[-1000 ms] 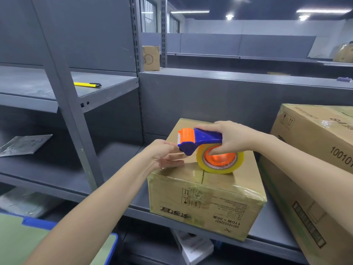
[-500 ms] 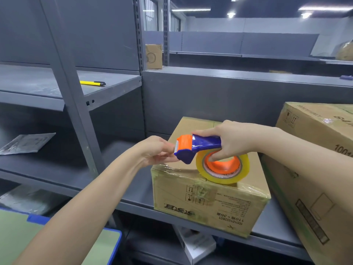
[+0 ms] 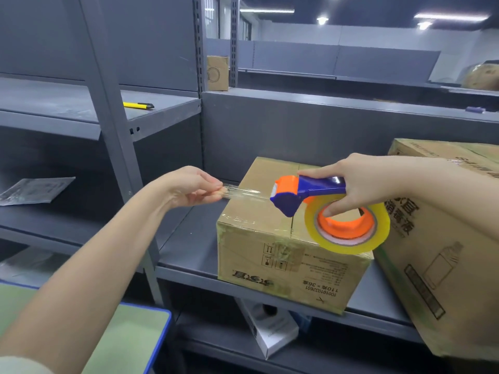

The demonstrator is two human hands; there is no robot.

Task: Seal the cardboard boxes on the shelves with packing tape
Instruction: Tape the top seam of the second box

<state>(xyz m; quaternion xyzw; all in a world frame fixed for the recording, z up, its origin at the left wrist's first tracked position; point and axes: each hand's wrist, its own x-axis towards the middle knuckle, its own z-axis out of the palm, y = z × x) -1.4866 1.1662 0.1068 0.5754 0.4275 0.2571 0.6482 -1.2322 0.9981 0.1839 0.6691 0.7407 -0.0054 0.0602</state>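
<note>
Head view: the right hand (image 3: 356, 184) grips the tape dispenser (image 3: 310, 188) above the small cardboard box (image 3: 286, 255), which sits at the front edge of the shelf (image 3: 189, 255), just beside a larger box (image 3: 445, 238) on its right. The left hand (image 3: 193, 188) pinches the end of the clear tape strip (image 3: 244, 193), stretched taut past the small box's left edge. That film looks thin, limp and sticky, best held by its very end. Both boxes are closed; contents hidden.

Right hand (image 3: 359, 184) grips blue-orange tape dispenser (image 3: 305, 190) over small cardboard box (image 3: 270, 255) on shelf (image 3: 189, 247); left hand (image 3: 189, 187) fingers (image 3: 213, 188) pinch clear tape strip (image 3: 243, 191) stretched taut to dispenser. Tape roll (image 3: 351, 245) just under right fingers, bigger box (image 3: 445, 265) right of them, yellow knife (image 3: 138, 105) well up-left of left fingers
</note>
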